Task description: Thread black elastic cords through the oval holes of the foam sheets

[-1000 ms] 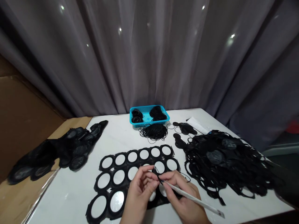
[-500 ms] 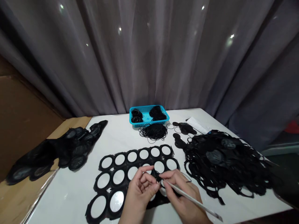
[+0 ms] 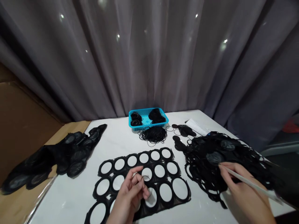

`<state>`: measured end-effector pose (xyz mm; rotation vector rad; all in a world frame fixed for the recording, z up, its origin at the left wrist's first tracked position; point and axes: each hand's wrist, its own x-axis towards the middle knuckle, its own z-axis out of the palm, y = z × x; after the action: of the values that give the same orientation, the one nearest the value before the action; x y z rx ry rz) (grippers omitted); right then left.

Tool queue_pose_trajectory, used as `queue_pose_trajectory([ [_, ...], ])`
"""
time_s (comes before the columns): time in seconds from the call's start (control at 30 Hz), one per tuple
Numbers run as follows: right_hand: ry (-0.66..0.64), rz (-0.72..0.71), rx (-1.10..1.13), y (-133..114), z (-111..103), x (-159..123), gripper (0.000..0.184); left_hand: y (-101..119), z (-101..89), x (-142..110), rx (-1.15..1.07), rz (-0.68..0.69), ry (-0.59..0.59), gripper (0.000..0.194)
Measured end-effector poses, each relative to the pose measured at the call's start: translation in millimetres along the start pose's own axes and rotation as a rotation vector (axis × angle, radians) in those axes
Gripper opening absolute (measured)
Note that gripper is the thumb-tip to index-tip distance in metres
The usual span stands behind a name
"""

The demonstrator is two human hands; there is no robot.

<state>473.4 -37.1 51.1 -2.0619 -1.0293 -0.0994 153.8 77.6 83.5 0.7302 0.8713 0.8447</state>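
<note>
head view: hand over black pile

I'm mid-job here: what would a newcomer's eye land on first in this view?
Probably the turquoise basket at the table's far edge, vivid against the grey curtain. Next, the black sheet with rows of round white-looking openings, front and centre, partly behind the left hand. Then the tangled black heap on the right, where the right hand holds a slim white stick.
</note>
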Motion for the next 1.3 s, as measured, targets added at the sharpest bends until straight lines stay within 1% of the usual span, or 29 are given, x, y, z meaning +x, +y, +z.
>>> queue_pose_trajectory([
  [0.03, -0.020, 0.045, 0.081, -9.6, -2.0, -1.3, 0.033, 0.1, 2.1, -0.3, -0.027, -0.026, -0.044, 0.040],
  [0.07, -0.087, 0.088, 0.200, -22.3, -2.2, -3.9, 0.033, 0.4, 4.3, -0.7, -0.051, -0.054, -0.085, 0.041],
  [0.1, -0.192, 0.129, 0.356, -37.3, -0.2, -7.7, 0.034, 0.8, 6.5, -1.1, -0.072, -0.079, -0.124, 0.042],
  [0.2, -0.695, 0.275, 0.854, -84.7, 16.4, -25.4, 0.030, 1.6, 12.4, -2.9, -0.120, -0.123, -0.203, 0.042],
  [0.23, -0.823, 0.305, 0.965, -98.0, 23.9, -32.2, 0.031, 1.8, 13.7, -3.6, -0.132, -0.126, -0.217, 0.042],
  [0.3, -0.950, 0.346, 1.097, -117.2, 38.5, -44.3, 0.033, 2.5, 14.6, -5.3, -0.147, -0.123, -0.227, 0.040],
  [0.33, -0.976, 0.359, 1.128, -123.0, 44.7, -48.9, 0.034, 3.2, 14.0, -6.1, -0.147, -0.122, -0.224, 0.040],
  [0.43, -0.988, 0.410, 1.177, -129.0, 57.6, -55.6, 0.034, 6.6, 8.4, -7.8, -0.135, -0.126, -0.195, 0.040],
  [0.57, -0.991, 0.482, 1.202, -125.9, 65.0, -56.7, 0.035, 9.1, -0.9, -9.0, -0.115, -0.122, -0.141, 0.041],
  [0.67, -0.966, 0.443, 1.144, -122.7, 67.7, -53.3, 0.034, 6.4, -4.6, -8.3, -0.085, -0.088, -0.140, 0.042],
  [0.73, -0.943, 0.348, 1.055, -122.1, 69.8, -42.3, 0.034, 4.5, -7.6, -3.3, 0.006, -0.053, -0.162, 0.039],
  [0.8, -0.921, 0.203, 0.942, -124.3, 74.3, -18.8, 0.033, 4.9, -14.4, 9.2, 0.211, 0.027, -0.177, 0.036],
  [0.83, -0.909, 0.117, 0.876, -126.6, 78.4, -2.0, 0.031, 6.2, -19.8, 18.7, 0.360, 0.097, -0.168, 0.034],
  [0.87, -0.868, 0.036, 0.822, -129.6, 84.2, 17.9, 0.030, 8.2, -26.6, 30.0, 0.517, 0.178, -0.150, 0.033],
  [0.93, -0.755, -0.126, 0.665, -137.0, 101.3, 63.7, 0.024, 13.5, -42.9, 55.3, 0.816, 0.423, -0.046, 0.029],
  [0.97, -0.688, -0.183, 0.605, -141.1, 112.4, 87.8, 0.021, 16.4, -51.7, 67.5, 0.853, 0.478, 0.009, 0.027],
  [1.0, -0.644, -0.210, 0.563, -145.1, 124.6, 111.4, 0.019, 19.0, -60.4, 78.0, 0.872, 0.513, 0.049, 0.026],
  [1.03, -0.629, -0.190, 0.551, -148.9, 137.3, 133.6, 0.017, 21.2, -68.5, 86.4, 0.888, 0.547, 0.092, 0.026],
  [1.07, -0.595, -0.115, 0.549, -152.2, 150.0, 153.7, 0.017, 22.7, -75.7, 92.2, 0.894, 0.567, 0.126, 0.025],
  [1.13, -0.546, -0.058, 0.525, -156.4, 172.6, 186.3, 0.016, 23.8, -86.4, 96.7, 0.906, 0.596, 0.171, 0.025],
  [1.2, -0.500, 0.000, 0.482, -156.6, 188.7, 208.4, 0.020, 22.8, -91.4, 94.8, 0.916, 0.608, 0.192, 0.023],
  [1.3, -0.458, 0.073, 0.433, -151.5, 197.9, 226.4, 0.029, 20.9, -90.9, 89.9, 0.921, 0.612, 0.186, 0.022],
])
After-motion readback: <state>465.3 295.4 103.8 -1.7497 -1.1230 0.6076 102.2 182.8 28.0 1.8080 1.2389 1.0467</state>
